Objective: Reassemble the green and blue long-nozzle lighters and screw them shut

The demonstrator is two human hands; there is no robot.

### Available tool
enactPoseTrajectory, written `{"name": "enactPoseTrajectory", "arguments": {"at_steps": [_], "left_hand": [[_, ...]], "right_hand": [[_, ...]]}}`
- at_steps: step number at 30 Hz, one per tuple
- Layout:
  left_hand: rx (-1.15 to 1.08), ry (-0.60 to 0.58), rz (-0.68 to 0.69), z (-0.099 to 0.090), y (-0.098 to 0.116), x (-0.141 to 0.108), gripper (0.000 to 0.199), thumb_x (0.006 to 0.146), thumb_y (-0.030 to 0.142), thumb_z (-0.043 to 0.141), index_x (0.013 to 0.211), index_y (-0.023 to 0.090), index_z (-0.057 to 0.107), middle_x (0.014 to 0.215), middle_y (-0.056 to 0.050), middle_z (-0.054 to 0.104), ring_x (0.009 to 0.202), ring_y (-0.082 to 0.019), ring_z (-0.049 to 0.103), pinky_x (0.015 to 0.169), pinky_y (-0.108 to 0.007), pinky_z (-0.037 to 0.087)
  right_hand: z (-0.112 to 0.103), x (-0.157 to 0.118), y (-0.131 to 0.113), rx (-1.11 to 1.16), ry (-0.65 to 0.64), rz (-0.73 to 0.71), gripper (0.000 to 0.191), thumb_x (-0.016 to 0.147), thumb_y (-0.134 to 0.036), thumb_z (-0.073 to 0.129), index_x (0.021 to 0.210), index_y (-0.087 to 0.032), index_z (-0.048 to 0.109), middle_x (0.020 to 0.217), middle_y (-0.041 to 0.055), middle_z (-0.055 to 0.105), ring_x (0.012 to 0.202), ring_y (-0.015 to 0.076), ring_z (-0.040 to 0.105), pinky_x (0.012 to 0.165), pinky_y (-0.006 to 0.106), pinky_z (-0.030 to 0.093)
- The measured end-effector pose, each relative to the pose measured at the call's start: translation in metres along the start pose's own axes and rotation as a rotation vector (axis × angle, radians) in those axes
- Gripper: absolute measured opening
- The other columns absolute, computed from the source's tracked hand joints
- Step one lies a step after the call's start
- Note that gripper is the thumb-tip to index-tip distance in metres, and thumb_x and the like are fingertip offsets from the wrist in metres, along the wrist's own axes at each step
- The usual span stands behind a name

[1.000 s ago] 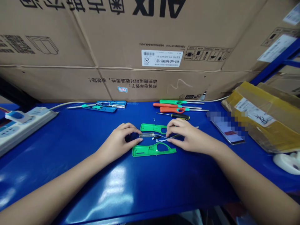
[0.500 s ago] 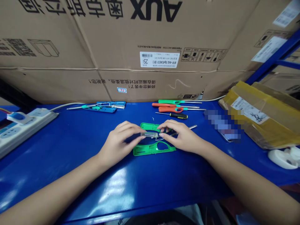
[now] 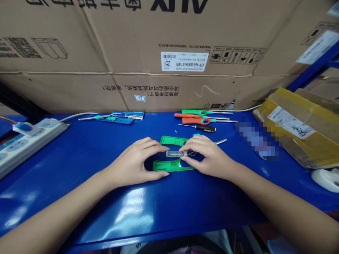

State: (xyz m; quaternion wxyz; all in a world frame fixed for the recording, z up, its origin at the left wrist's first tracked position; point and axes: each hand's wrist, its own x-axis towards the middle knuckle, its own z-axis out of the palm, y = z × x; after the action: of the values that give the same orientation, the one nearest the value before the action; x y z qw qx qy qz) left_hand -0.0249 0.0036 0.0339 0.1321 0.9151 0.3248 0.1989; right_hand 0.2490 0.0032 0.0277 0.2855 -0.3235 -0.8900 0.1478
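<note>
Right hand [image 3: 209, 155] pinches the clear tube [image 3: 173, 154], its length running nine-to-three o'clock. Left hand [image 3: 134, 162] gapes by the nine-o'clock end.

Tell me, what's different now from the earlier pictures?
The right hand has moved left from around the wires and now pinches the right end of the clear tube. The left hand has opened its pinch on the tube, which has shifted slightly right. The green shell halves and screwdriver look unmoved.
</note>
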Motion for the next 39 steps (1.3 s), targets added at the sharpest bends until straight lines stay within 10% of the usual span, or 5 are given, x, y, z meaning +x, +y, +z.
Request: {"name": "enactPoseTrajectory", "arguments": {"at_steps": [5, 14, 39], "left_hand": [[0.007, -0.153, -0.035, -0.001, -0.002, -0.001, 0.048, 0.084, 0.042, 0.074, 0.128, 0.025, 0.064, 0.119, -0.006, 0.069, 0.108, -0.026, 0.064, 0.098, -0.041, 0.048], [-0.26, 0.059, -0.032, 0.014, 0.016, 0.002, 0.015, 0.099, 0.029, 0.062, 0.102, 0.019, 0.072, 0.094, -0.003, 0.073, 0.087, -0.017, 0.062, 0.083, -0.031, 0.049], [-0.198, 0.06, -0.046, 0.014, 0.006, 0.003, 0.019, 0.101, 0.031, 0.056, 0.105, 0.019, 0.07, 0.098, -0.005, 0.075, 0.093, -0.02, 0.063, 0.088, -0.034, 0.05]], "right_hand": [[-0.003, -0.002, -0.004, -0.001, -0.007, -0.003, 0.012, 0.095, -0.024, 0.064, 0.106, -0.022, 0.069, 0.1, 0.0048, 0.073, 0.096, 0.0201, 0.064, 0.09, 0.039, 0.044], [0.003, -0.003, -0.011, -0.048, -0.03, -0.028, 0.013, 0.097, -0.025, 0.061, 0.106, -0.02, 0.068, 0.1, 0.0041, 0.074, 0.094, 0.0193, 0.063, 0.084, 0.036, 0.042], [-0.01, -0.005, -0.005, -0.119, -0.165, -0.133, 0.027, 0.104, -0.024, 0.05, 0.126, -0.017, 0.065, 0.11, 0.0077, 0.075, 0.102, 0.0213, 0.064, 0.095, 0.041, 0.04]]}}
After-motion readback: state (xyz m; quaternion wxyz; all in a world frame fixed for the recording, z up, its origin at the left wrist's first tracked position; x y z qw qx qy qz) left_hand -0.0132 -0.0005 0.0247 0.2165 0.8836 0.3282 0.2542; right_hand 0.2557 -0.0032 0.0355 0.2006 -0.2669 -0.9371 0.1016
